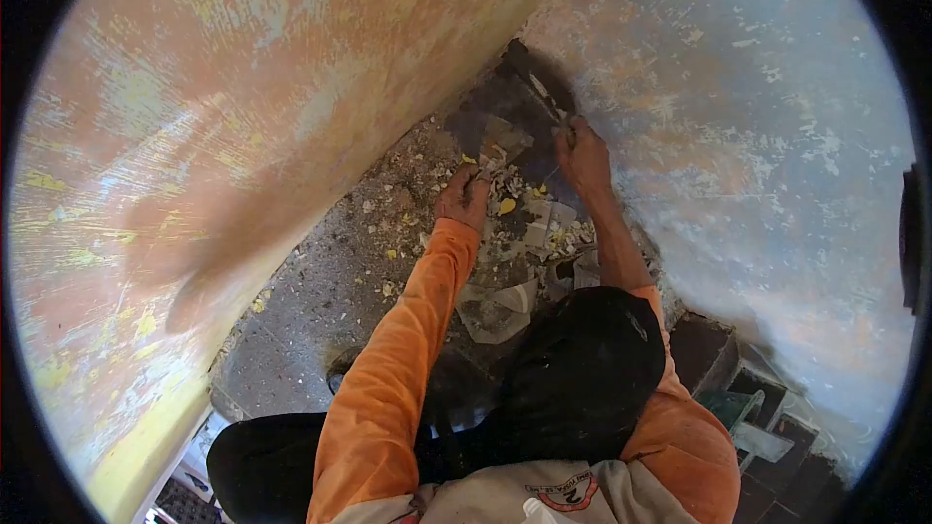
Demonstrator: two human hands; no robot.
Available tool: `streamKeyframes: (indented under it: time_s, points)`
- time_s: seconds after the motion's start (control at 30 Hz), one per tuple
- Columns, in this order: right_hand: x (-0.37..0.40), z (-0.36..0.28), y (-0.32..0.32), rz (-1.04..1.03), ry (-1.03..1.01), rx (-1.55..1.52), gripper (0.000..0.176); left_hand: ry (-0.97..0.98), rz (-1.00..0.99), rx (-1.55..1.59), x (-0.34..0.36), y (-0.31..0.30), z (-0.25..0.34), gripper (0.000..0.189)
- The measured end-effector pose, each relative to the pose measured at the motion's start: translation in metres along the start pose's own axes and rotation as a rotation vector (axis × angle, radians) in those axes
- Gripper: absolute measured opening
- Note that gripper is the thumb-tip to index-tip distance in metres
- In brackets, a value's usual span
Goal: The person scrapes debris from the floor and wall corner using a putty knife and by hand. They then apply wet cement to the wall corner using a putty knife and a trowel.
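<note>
My right hand (585, 157) is closed around the handle of a narrow scraper (544, 95). The scraper points into the dark corner where the two walls meet, close to the floor. Further left, my left hand (463, 197) is low over the floor among paint chips and rubble (403, 199). Its fingers are curled downward, and what lies beneath them is hidden. A translucent, greyish scrap of sheet (505, 139) lies just beyond these fingers. Between my hands are a yellow paint flake (507, 206) and more pale scraps (549, 223).
A peeling orange and yellow wall (243, 107) rises on the left, a patchy blue-grey wall (738, 126) on the right. More torn sheet (500, 312) lies by my knee (587, 349). Behind at right, a greenish translucent object (757, 437) rests near dark tiles.
</note>
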State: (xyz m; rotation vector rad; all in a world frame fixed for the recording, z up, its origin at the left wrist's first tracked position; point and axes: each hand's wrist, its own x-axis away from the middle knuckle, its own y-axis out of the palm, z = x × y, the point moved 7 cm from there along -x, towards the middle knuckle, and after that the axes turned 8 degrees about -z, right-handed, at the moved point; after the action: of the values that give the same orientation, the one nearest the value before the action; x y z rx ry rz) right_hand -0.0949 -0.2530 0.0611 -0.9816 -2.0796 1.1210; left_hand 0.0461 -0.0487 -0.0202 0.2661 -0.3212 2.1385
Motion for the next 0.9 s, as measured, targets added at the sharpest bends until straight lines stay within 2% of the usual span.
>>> streamKeyframes:
  time_s: [0.07, 0.17, 0.2, 0.27, 0.37, 0.5, 0.6, 0.7, 0.77, 0.9]
  points:
    - [-0.006, 0.000, 0.015, 0.054, -0.021, 0.121, 0.040, -0.044, -0.059, 0.002, -0.001, 0.000, -0.005, 0.054]
    - [-0.014, 0.005, 0.021, 0.002, -0.006, 0.176, 0.039, -0.128, -0.090, 0.088, 0.011, 0.012, 0.005, 0.051]
    - [-0.017, 0.004, 0.028, 0.000, -0.010, 0.164, 0.039, -0.129, -0.083, 0.077, 0.007, 0.010, -0.007, 0.051]
    - [-0.022, 0.008, 0.032, 0.017, 0.035, 0.143, 0.041, 0.013, -0.122, 0.054, -0.009, 0.021, -0.031, 0.047]
    - [-0.019, 0.003, 0.030, -0.069, 0.080, 0.091, 0.043, -0.021, -0.089, 0.078, -0.002, 0.015, -0.018, 0.043]
    - [-0.027, 0.016, 0.035, -0.021, 0.073, 0.169, 0.045, -0.002, -0.093, 0.010, 0.004, 0.011, -0.006, 0.042]
    - [-0.032, 0.022, 0.024, 0.069, 0.027, 0.115, 0.045, 0.064, -0.023, 0.084, 0.007, 0.004, 0.009, 0.041]
    - [-0.021, 0.004, -0.001, 0.115, -0.039, 0.131, 0.043, 0.087, -0.009, 0.132, 0.001, 0.008, 0.000, 0.038]
    - [-0.006, -0.014, -0.020, 0.228, -0.103, 0.068, 0.038, 0.086, 0.012, 0.096, -0.008, 0.009, -0.011, 0.035]
    - [0.005, -0.025, -0.028, 0.173, -0.059, 0.032, 0.037, 0.048, -0.065, 0.148, 0.005, 0.003, 0.020, 0.037]
